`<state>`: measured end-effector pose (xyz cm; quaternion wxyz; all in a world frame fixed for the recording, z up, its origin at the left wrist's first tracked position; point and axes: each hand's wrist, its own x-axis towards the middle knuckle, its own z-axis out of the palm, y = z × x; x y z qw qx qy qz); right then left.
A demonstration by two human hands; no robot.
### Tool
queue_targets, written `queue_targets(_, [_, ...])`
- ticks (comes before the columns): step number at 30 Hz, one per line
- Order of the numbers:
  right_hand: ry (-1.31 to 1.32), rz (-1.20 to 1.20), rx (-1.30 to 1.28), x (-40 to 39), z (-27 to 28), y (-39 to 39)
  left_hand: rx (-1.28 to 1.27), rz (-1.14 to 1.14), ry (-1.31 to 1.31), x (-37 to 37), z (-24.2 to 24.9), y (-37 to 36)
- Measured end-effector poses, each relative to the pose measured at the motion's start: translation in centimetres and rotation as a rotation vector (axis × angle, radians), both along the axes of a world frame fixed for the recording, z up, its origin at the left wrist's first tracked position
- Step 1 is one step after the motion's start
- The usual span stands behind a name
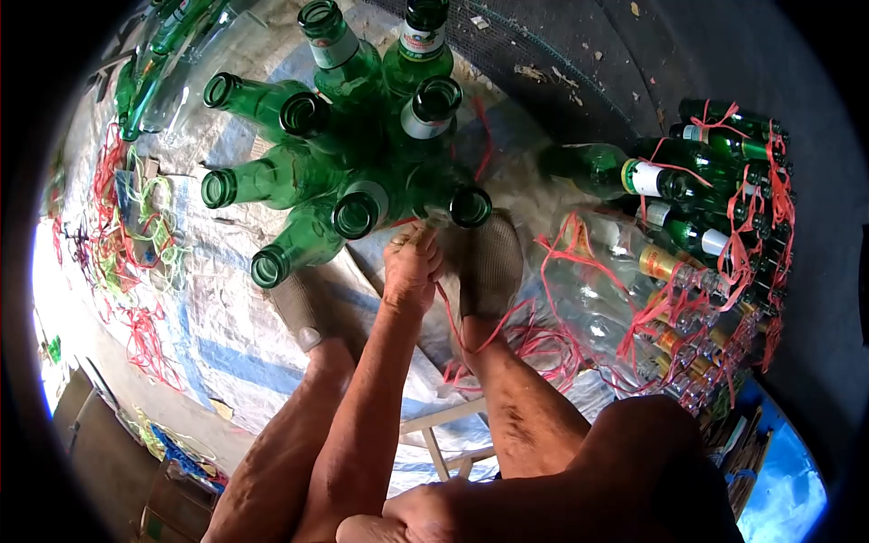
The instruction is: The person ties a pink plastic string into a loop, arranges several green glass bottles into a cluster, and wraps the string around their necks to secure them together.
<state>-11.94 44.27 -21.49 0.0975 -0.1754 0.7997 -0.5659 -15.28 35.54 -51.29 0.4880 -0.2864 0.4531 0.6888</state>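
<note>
My left hand (412, 264) is closed in a fist around a red plastic string (445, 299), low against the near side of a cluster of green glass bottles (276, 172). The bottles stand close together, necks fanned outward, mouths open; a bit of red string shows at their near side. From the fist the string trails toward a loose pink-red heap of string (543, 348) by my right foot. My right hand (398, 518) is at the bottom edge, partly cut off, fingers curled; what they hold, if anything, is hidden.
To the right lie green bottles (697, 185) and clear bottles (593, 281) bundled with red string. More bottles (167, 54) lie at upper left. Tangled red and green strings (145, 217) cover the left side. My feet (493, 262) flank the near side of the cluster on a sheet (244, 362).
</note>
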Motion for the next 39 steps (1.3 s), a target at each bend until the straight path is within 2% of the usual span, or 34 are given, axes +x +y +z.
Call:
queue_targets(12, [-0.016,0.046,-0.028,-0.6,0.7,0.5,-0.03,-0.021,0.023,0.0,0.1,0.1])
queue_targets(17, [-0.194,0.017,-0.071,0.5,-0.4,2.2,-0.054,0.006,-0.002,0.0,0.2,0.3])
queue_targets(19, [-0.335,-0.089,-0.012,2.5,-4.1,2.8,-0.055,0.016,0.026,0.2,0.3,0.2])
queue_targets(22, [-0.383,-0.367,0.339,4.1,-11.0,3.7,-0.016,0.013,0.057,0.1,-0.4,0.0])
queue_targets(23, [-0.54,-0.423,0.459,3.9,-12.1,4.1,-0.01,0.012,0.071,0.2,-0.3,0.0])
queue_targets(24, [-0.537,-0.529,0.508,3.8,-14.4,3.9,-0.027,-0.024,0.02,-0.1,0.3,0.1])
queue_targets(26, [-0.283,-0.713,0.589,3.7,-19.2,4.0,-0.005,-0.025,0.025,0.1,0.2,-0.1])
queue_targets(29, [-0.296,-0.935,0.536,3.0,-25.8,4.3,-0.001,-0.028,0.037,0.2,-0.1,-0.1])
queue_targets(32, [-0.025,-0.896,0.544,2.1,-28.5,5.3,-0.02,-0.028,0.035,0.1,0.4,0.2])
queue_targets(34, [0.018,-0.849,0.532,1.7,-29.1,5.9,-0.027,-0.035,0.037,0.0,0.5,0.3])
queue_targets(39, [-0.092,-0.688,0.662,2.3,-30.1,6.8,-0.023,-0.027,0.017,-0.1,0.4,0.2])
